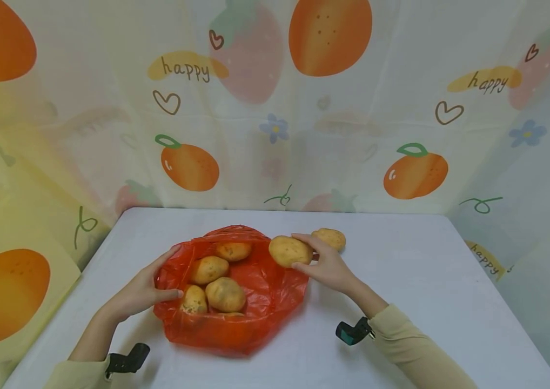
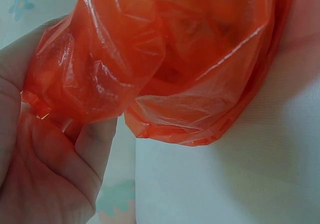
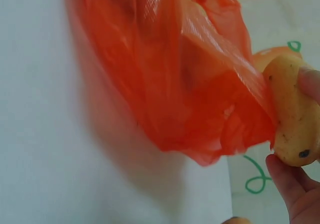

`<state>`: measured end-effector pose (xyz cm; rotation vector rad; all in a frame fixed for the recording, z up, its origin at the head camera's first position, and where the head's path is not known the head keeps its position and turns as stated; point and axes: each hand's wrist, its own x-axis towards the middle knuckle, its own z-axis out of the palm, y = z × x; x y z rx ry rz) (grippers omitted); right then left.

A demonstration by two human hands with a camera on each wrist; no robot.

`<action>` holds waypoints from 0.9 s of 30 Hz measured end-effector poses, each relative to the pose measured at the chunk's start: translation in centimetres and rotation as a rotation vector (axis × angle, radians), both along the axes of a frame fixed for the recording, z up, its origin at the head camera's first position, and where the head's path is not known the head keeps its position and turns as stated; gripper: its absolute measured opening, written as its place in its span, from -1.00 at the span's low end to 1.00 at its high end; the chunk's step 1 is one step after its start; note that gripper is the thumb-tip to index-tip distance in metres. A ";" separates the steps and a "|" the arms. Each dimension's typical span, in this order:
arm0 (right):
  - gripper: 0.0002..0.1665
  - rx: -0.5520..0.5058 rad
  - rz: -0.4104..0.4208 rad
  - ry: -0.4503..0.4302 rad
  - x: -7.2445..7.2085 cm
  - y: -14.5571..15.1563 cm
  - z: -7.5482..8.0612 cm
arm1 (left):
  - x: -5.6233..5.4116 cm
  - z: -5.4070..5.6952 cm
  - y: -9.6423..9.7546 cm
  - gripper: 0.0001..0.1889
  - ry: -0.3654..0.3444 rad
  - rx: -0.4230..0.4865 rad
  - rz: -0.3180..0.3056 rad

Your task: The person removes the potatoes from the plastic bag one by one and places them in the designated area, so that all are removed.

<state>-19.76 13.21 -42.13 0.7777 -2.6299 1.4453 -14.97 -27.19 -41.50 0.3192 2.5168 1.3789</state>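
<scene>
A red plastic bag lies open on the table with several potatoes inside, among them a round potato near its middle. My left hand grips the bag's left edge, thumb over the rim; in the left wrist view the red film bunches between thumb and fingers. At the bag's right rim my right hand holds a potato between thumb and fingers. The right wrist view shows this potato touching or very near the bag's edge, a dark spot at one end.
Another potato lies on the white table just behind my right hand. A fruit-print cloth hangs behind the table and along both sides. Each wrist carries a small black camera.
</scene>
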 end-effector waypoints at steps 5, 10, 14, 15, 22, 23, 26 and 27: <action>-0.29 -0.020 -0.025 -0.015 0.5 0.8 0.9 | 0.0 -0.1 0.0 -0.02 0.002 0.004 0.002; -0.28 -0.012 -0.069 -0.003 -0.2 2.0 -0.1 | -0.3 -0.3 -0.1 -0.01 -0.006 0.000 0.009; -0.27 -0.020 -0.106 0.012 0.1 2.4 0.1 | -0.3 -0.3 -0.1 -0.01 -0.014 0.004 0.014; -0.27 -0.028 -0.113 0.013 0.3 2.5 0.5 | -0.3 -0.4 -0.1 -0.01 -0.016 0.008 0.013; -0.28 -0.043 -0.163 -0.008 0.5 3.3 0.9 | -0.4 -0.4 -0.1 -0.01 -0.028 0.022 0.008; -0.28 -0.039 -0.174 -0.014 0.2 3.6 0.5 | -0.4 -0.5 -0.1 -0.01 -0.034 0.026 0.016; -0.26 -0.042 -0.199 -0.020 -0.4 4.5 -0.5 | -0.4 -0.5 -0.1 -0.01 -0.033 0.027 0.014; -0.25 -0.050 -0.205 -0.023 -0.5 4.8 -0.7 | -0.4 -0.5 -0.1 -0.01 -0.031 0.026 0.014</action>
